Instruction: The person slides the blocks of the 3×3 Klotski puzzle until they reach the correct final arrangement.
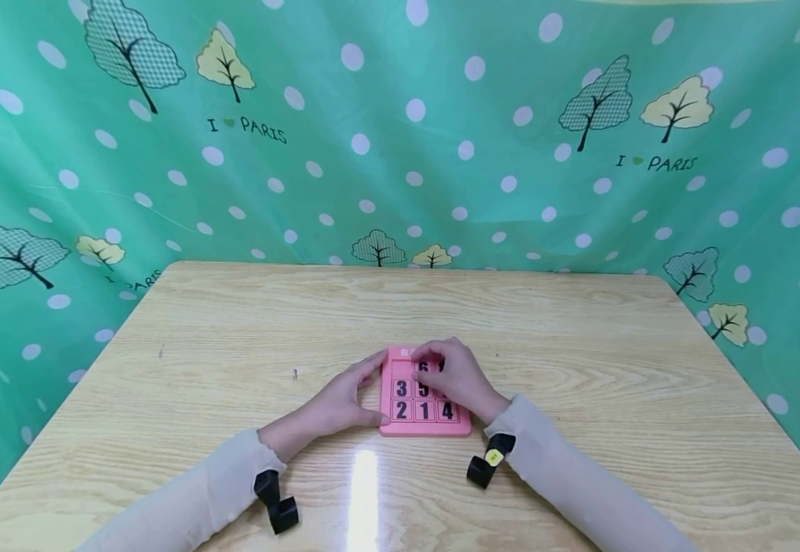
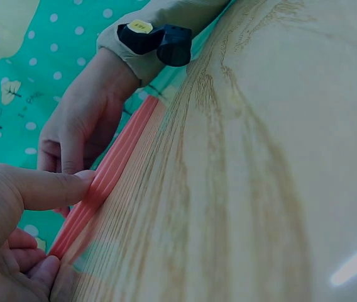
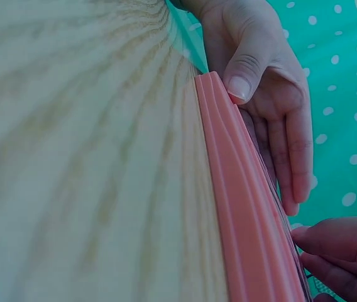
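Note:
A pink sliding number puzzle [image 1: 425, 429] lies flat on the table, with black numbers on pink tiles. The bottom row reads 2, 1, 4; 3 and 5 show above, and 6 is partly covered. A bare slot is at the upper left. My left hand [image 1: 337, 402] holds the puzzle's left side, thumb at the near corner and fingers toward the far corner. In the left wrist view, the left thumb [image 2: 59, 189] lies against the pink edge. Over the upper tiles is my right hand [image 1: 458, 376], its thumb and bent forefinger around the 6, covering the right-hand tiles.
The wooden table [image 1: 234, 345] extends around the puzzle on all sides. A green dotted cloth [image 1: 400, 176] with printed trees hangs behind the table. Black cameras are strapped to the left sleeve [image 1: 220, 475] and right sleeve [image 1: 565, 468].

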`<state>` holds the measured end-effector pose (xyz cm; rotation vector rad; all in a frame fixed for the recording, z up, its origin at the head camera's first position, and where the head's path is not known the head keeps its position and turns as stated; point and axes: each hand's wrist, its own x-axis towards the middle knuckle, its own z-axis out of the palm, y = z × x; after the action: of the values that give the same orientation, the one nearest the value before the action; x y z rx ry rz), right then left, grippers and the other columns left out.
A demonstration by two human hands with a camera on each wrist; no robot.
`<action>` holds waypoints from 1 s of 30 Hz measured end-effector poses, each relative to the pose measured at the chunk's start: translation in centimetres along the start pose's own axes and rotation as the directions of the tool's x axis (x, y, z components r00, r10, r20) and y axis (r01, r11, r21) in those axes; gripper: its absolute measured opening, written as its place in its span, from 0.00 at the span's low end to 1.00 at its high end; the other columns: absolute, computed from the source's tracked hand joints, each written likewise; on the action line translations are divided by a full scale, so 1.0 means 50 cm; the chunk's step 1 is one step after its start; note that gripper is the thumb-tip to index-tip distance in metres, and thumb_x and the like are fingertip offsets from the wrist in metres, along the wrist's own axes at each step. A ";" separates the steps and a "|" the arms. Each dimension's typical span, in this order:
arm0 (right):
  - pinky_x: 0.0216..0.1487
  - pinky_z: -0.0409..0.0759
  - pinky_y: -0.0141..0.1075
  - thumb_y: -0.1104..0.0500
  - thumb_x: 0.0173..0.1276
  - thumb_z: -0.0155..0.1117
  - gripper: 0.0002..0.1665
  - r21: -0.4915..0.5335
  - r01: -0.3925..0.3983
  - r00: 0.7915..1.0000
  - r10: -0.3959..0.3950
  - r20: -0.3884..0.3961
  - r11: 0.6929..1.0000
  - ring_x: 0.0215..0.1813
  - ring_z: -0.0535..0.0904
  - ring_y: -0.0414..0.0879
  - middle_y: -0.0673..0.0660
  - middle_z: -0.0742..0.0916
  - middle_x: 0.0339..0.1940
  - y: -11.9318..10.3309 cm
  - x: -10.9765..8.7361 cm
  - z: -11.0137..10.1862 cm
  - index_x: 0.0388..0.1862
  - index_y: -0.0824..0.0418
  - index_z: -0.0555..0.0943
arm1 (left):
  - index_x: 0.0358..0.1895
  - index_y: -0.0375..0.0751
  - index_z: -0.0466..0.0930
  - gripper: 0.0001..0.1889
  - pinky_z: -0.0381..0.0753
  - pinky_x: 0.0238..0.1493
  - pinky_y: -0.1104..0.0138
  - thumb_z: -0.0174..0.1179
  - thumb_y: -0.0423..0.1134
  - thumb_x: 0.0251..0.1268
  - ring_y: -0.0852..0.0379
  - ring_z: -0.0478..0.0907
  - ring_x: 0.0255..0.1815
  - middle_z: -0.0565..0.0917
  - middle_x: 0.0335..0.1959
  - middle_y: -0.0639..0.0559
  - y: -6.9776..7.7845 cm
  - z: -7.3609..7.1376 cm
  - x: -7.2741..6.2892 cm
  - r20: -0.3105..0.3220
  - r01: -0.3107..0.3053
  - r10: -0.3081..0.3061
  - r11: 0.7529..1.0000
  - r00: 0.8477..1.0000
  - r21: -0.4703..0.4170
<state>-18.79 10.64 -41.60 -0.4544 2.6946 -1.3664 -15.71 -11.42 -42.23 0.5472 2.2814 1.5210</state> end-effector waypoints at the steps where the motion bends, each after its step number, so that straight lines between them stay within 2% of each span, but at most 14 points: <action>1: 0.47 0.72 0.39 0.64 0.56 0.70 0.13 0.002 0.000 1.000 0.000 0.000 1.000 0.44 0.71 0.44 0.49 0.82 0.39 0.000 0.000 -0.001 0.42 0.54 0.84 | 0.74 0.39 0.49 0.51 0.60 0.70 0.54 0.71 0.32 0.45 0.40 0.60 0.69 0.52 0.75 0.42 -0.001 0.000 0.000 0.000 -0.002 0.002 1.000 1.000 0.001; 9: 0.48 0.73 0.40 0.63 0.55 0.71 0.14 0.012 0.006 1.000 -0.006 -0.006 1.000 0.45 0.72 0.44 0.49 0.82 0.39 0.003 -0.005 -0.002 0.42 0.54 0.84 | 0.74 0.39 0.50 0.52 0.59 0.70 0.53 0.71 0.32 0.44 0.40 0.60 0.69 0.52 0.75 0.43 -0.002 0.002 0.000 -0.003 -0.003 0.003 1.000 1.000 0.016; 15: 0.52 0.74 0.42 0.61 0.55 0.72 0.14 0.026 0.027 0.999 -0.027 -0.028 0.999 0.47 0.73 0.44 0.47 0.83 0.42 0.006 -0.016 -0.005 0.42 0.53 0.85 | 0.74 0.40 0.50 0.52 0.57 0.71 0.52 0.71 0.32 0.44 0.41 0.60 0.69 0.53 0.75 0.43 0.000 0.001 0.000 -0.006 0.005 -0.005 1.000 1.000 0.017; 20: 0.53 0.74 0.41 0.60 0.56 0.72 0.14 0.039 0.027 1.000 -0.027 -0.002 0.999 0.48 0.72 0.43 0.47 0.81 0.43 0.005 -0.032 -0.002 0.42 0.52 0.85 | 0.74 0.40 0.50 0.52 0.57 0.71 0.53 0.71 0.32 0.44 0.41 0.59 0.70 0.52 0.75 0.43 0.001 0.001 -0.001 -0.005 0.002 -0.002 1.000 1.000 0.022; 30: 0.49 0.73 0.37 0.62 0.54 0.72 0.14 0.046 0.097 0.995 -0.098 0.033 0.994 0.45 0.71 0.43 0.47 0.80 0.40 0.012 -0.041 0.000 0.41 0.53 0.85 | 0.74 0.40 0.49 0.52 0.55 0.71 0.53 0.71 0.33 0.45 0.42 0.59 0.70 0.53 0.75 0.43 -0.001 0.000 0.000 -0.008 -0.009 0.009 0.999 1.000 0.047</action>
<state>-16.96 11.59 -42.21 -0.6078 2.6406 -1.4244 -15.74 -11.45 -42.26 0.5658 2.3288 1.4799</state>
